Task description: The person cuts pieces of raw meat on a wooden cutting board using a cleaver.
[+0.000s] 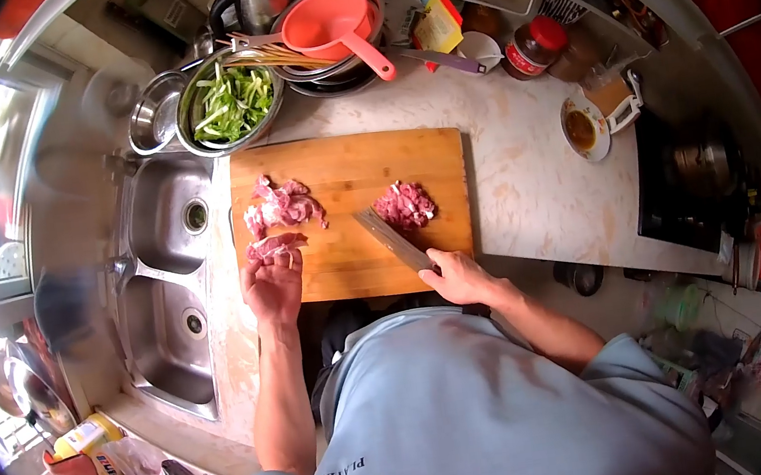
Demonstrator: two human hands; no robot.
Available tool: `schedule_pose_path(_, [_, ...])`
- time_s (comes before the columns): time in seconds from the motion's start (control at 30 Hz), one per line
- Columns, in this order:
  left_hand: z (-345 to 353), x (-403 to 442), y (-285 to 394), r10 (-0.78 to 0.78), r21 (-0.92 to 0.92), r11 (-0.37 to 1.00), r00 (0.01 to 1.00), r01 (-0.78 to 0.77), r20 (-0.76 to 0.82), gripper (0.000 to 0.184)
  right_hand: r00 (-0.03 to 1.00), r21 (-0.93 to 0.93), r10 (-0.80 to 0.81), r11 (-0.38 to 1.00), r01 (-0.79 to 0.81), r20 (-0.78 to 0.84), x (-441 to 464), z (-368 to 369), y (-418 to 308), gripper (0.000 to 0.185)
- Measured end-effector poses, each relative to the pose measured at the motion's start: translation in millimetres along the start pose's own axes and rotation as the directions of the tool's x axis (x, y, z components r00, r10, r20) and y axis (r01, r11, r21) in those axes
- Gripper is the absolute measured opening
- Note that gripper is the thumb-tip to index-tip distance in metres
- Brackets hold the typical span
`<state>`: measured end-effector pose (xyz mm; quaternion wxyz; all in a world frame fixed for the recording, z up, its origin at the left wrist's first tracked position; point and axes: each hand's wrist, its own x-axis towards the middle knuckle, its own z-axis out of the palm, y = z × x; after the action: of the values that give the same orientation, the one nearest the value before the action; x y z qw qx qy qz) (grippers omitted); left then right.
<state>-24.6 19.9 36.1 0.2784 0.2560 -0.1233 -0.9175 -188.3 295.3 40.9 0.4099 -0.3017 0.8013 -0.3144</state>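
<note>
A wooden cutting board point(348, 170) lies on the counter in front of me. Closed around a knife handle, my right hand point(459, 275) is at the board's front edge. The knife point(395, 240) slants up and left, its blade tip beside a pile of chopped meat point(405, 205). My left hand point(273, 285) is at the board's lower left, fingers bent and touching a slice of raw meat point(276, 245); the fingertips are closed on its near edge. Just above that slice is a heap of larger raw meat pieces point(282, 204).
A double sink point(143, 297) is left of the board. Behind it stand a bowl of cut green vegetables point(233, 103), a red strainer point(328, 23) on stacked bowls, and a purple-handled knife point(449, 60). Rightward are a red-lidded jar point(534, 49), a sauce dish point(585, 129) and a stove point(679, 169).
</note>
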Motion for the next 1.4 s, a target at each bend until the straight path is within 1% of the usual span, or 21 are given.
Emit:
schedule_pose_path(0.13, [4,9,-11,0.012,0.077,0.997,0.998,-0.007,-0.069,0.025,1.000,0.006,0.009,1.000,-0.009,-0.027,-4,-2,3,0.025])
schedule_pose_path(0.2, [-5,17,-17,0.096,0.451,0.870,0.967,-0.197,0.237,0.022,0.998,0.014,-0.016,1.000,0.017,-0.061,-7,-3,6,0.024])
schedule_pose_path(0.23, [-5,16,-25,0.165,0.591,0.760,0.959,-0.271,0.228,0.017,0.998,0.011,-0.010,1.000,0.010,-0.065,-8,-4,6,0.024])
schedule_pose_path(0.27, [-4,16,-36,0.232,0.766,0.559,0.947,-0.318,0.224,0.010,0.999,0.033,-0.019,0.999,0.021,-0.048,-10,-6,5,0.022])
schedule_pose_path(0.33, [10,4,-63,0.183,0.878,0.049,0.869,-0.475,0.460,0.013,0.999,0.045,-0.022,0.999,0.024,-0.035,-14,-10,5,0.023])
schedule_pose_path(0.4, [9,-8,-73,-0.177,0.690,-0.417,0.797,-0.592,0.578,0.024,1.000,0.121,-0.006,0.993,0.006,0.000,-17,-13,4,0.027])
schedule_pose_path(0.47, [-10,-13,-93,-0.113,0.667,-0.420,0.765,-0.616,0.635,0.034,0.996,0.098,0.037,0.994,-0.044,0.077,-15,-15,9,0.038])
schedule_pose_path(0.53, [-25,-14,-95,-0.014,0.705,-0.421,0.781,-0.570,0.624,0.035,0.964,0.067,-0.243,0.966,0.251,-0.109,-18,-6,23,0.047])
schedule_pose_path(0.6, [-28,-10,-92,-0.021,0.686,-0.442,0.771,-0.578,0.636,0.035,0.975,0.063,-0.216,0.974,0.220,-0.053,-19,-11,24,0.053])
schedule_pose_path(0.67, [-23,2,-90,-0.027,0.664,-0.463,0.759,-0.586,0.651,0.034,0.998,0.081,0.021,0.996,-0.026,0.064,-21,-17,9,0.052])
schedule_pose_path(0.77, [-30,28,-79,-0.052,0.570,-0.622,0.754,-0.537,0.655,0.034,0.993,0.069,0.071,0.995,-0.078,0.098,-20,-24,-2,0.052])
schedule_pose_path(0.87, [-25,40,-76,-0.061,0.575,-0.636,0.776,-0.515,0.628,0.033,1.000,0.029,-0.004,1.000,0.004,0.024,-18,-18,9,0.052])
schedule_pose_path(0.9, [-21,44,-73,-0.177,0.483,-0.622,0.711,-0.617,0.681,0.032,1.000,0.025,-0.002,1.000,0.001,0.023,-19,-17,11,0.052])
schedule_pose_path(1.0, [-23,55,-73,-0.270,0.434,-0.633,0.708,-0.641,0.653,0.024,0.998,0.016,-0.034,0.999,0.034,-0.053,-22,-10,7,0.047])
schedule_pose_path(1.03, [-2,47,-66,-0.299,0.525,-0.664,0.832,-0.533,0.467,0.019,0.996,-0.060,-0.029,0.998,0.024,-0.079,-24,-9,1,0.042])
schedule_pose_path(1.07, [1,42,-64,-0.301,0.525,-0.663,0.832,-0.534,0.467,0.019,0.994,-0.134,-0.027,0.991,0.013,-0.103,-26,-7,-3,0.038])
schedule_pose_path(1.13, [0,33,-61,-0.180,0.731,-0.564,0.921,-0.385,0.346,0.011,0.994,-0.136,-0.049,0.990,0.036,-0.095,-22,-6,-4,0.030])
schedule_pose_path(1.17, [-5,31,-63,-0.086,0.734,-0.543,0.897,-0.408,0.434,0.012,0.998,-0.137,-0.049,0.990,0.043,-0.038,-19,-5,-3,0.028])
schedule_pose_path(1.2, [-11,30,-64,-0.089,0.735,-0.541,0.897,-0.409,0.433,0.012,0.999,-0.138,-0.049,0.989,0.051,0.018,-16,-5,0,0.026])
schedule_pose_path(1.27, [-22,32,-63,0.007,0.923,-0.333,0.978,-0.194,0.208,0.016,0.998,-0.142,-0.054,0.988,0.056,0.016,-11,-9,4,0.023])
schedule_pose_path(1.4, [-26,28,-51,-0.040,0.953,-0.303,0.999,-0.024,0.012,0.025,0.988,-0.189,-0.127,0.976,0.109,-0.084,-6,-11,9,0.023])
